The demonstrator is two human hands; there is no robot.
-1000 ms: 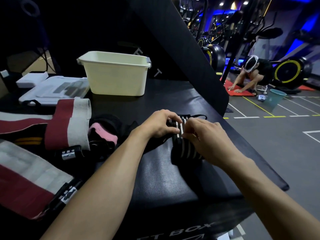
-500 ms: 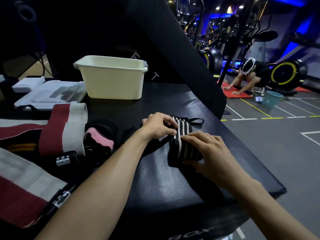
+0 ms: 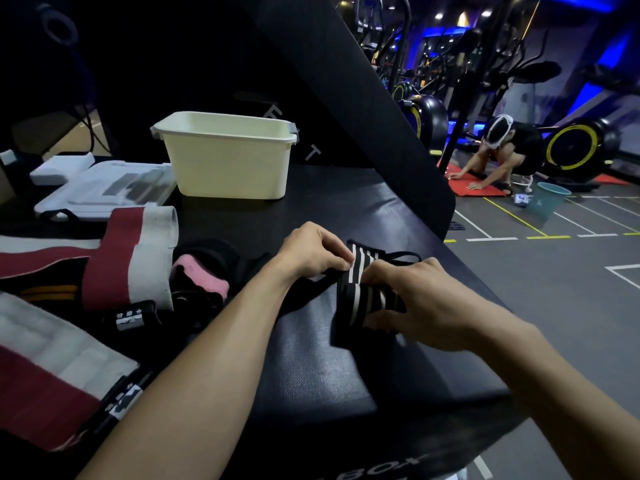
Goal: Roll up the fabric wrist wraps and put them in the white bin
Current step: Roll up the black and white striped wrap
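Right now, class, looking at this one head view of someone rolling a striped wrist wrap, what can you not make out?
- Inside of the white bin: its near wall hides whatever it holds.
- Right hand fingertips: tucked under the striped wrap, so the grip underneath is hidden.
- How much of the wrap is rolled: both hands cover it.
- Red and white wraps: cut off by the left edge.
- Label print: too small to read.

You're looking at a dim, wide-angle picture: blue light and small ceiling spots glow far beyond the white bin (image 3: pixel 227 154), left of it falls into blackness, and edges bend.
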